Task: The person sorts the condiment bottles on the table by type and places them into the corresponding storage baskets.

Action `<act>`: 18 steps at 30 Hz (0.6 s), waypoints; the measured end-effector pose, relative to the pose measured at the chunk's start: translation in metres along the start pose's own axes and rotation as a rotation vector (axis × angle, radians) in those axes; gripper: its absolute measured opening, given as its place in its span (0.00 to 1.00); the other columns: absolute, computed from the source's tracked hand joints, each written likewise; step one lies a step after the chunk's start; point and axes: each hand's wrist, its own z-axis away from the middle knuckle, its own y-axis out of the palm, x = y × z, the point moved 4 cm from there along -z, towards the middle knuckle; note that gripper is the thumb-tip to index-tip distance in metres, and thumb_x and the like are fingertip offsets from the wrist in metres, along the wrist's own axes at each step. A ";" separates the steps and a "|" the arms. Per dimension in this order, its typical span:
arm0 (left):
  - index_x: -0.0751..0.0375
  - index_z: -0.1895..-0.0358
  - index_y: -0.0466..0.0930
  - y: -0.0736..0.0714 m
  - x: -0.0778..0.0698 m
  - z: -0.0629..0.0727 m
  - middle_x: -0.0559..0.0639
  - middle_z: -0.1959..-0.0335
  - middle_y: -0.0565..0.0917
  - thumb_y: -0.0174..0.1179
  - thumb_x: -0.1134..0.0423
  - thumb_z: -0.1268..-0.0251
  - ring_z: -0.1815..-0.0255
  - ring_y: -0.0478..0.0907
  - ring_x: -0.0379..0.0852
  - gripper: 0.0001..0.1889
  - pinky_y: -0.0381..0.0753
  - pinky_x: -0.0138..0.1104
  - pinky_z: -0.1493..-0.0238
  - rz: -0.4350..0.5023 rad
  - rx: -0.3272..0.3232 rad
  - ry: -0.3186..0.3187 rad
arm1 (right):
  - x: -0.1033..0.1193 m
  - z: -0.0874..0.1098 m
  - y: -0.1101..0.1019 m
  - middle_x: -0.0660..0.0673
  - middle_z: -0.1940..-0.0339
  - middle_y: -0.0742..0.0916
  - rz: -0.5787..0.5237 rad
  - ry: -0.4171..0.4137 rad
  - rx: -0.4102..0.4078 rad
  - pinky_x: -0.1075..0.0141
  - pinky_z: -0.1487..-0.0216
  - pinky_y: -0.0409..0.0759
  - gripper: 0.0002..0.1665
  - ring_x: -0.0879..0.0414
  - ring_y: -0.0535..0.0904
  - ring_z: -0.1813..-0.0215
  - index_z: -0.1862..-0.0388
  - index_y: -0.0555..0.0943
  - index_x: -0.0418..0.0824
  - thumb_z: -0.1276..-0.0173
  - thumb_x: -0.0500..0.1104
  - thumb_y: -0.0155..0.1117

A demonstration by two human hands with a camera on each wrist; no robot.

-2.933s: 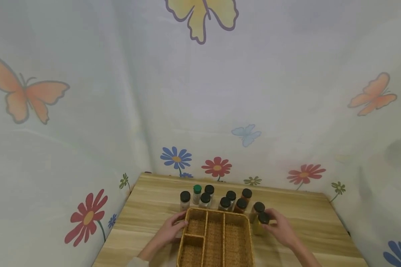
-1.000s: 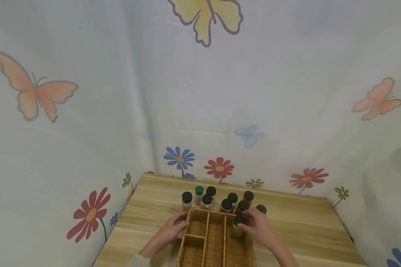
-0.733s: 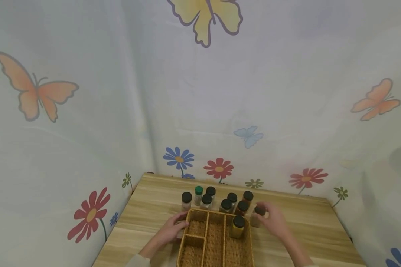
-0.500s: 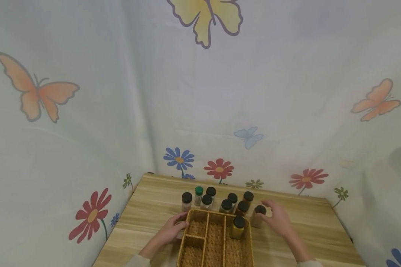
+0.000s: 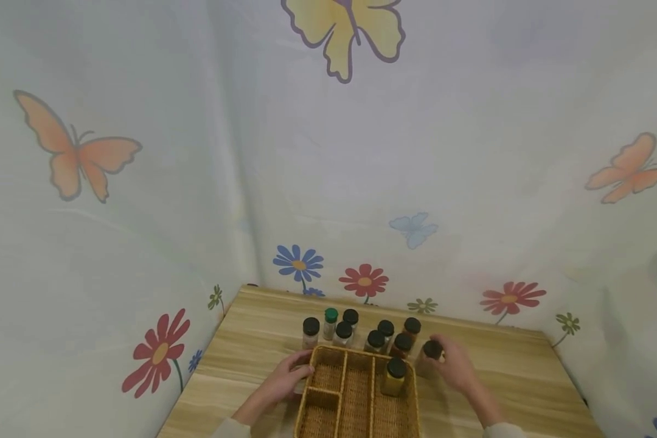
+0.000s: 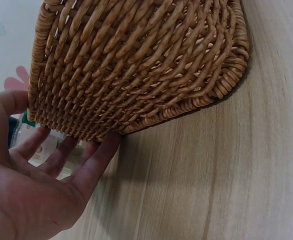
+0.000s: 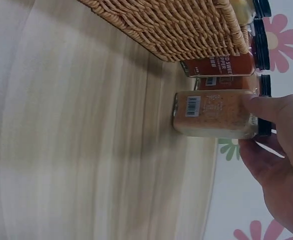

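My left hand (image 5: 281, 380) holds the back left corner of a wicker basket (image 5: 341, 389), thumb on the rim. In the left wrist view, that hand's (image 6: 41, 180) fingers lie against the woven outer wall. Beyond the basket's right side, my right hand (image 5: 457, 368) pinches a black-lidded spice jar (image 5: 432, 350) near its top. The right wrist view shows this jar's (image 7: 211, 114) orange-brown contents and barcode label, and my thumb and fingers (image 7: 259, 162) on either side of it. A yellow spice jar (image 5: 395, 378) stands upright in the basket's right compartment.
Behind the basket, several spice jars stand on the wooden table (image 5: 504, 377): a green-lidded one (image 5: 330, 324), a black-lidded one (image 5: 311, 332) at the left, and red-brown ones (image 5: 402, 345) at the right. Patterned cloth (image 5: 328, 182) hangs around the table.
My right hand set the yellow spice jar into the basket's right compartment, let go and moved right. Its loose fingers have closed on the orange-brown jar. My left hand stays at the basket.
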 end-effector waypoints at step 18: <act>0.64 0.19 0.63 0.004 -0.007 0.007 0.71 0.23 0.65 0.59 0.59 0.21 0.29 0.71 0.73 0.32 0.89 0.58 0.53 -0.032 -0.019 0.014 | 0.001 -0.008 -0.014 0.47 0.63 0.88 -0.052 -0.012 0.202 0.56 0.59 0.85 0.19 0.54 0.83 0.62 0.54 0.84 0.35 0.40 0.40 0.83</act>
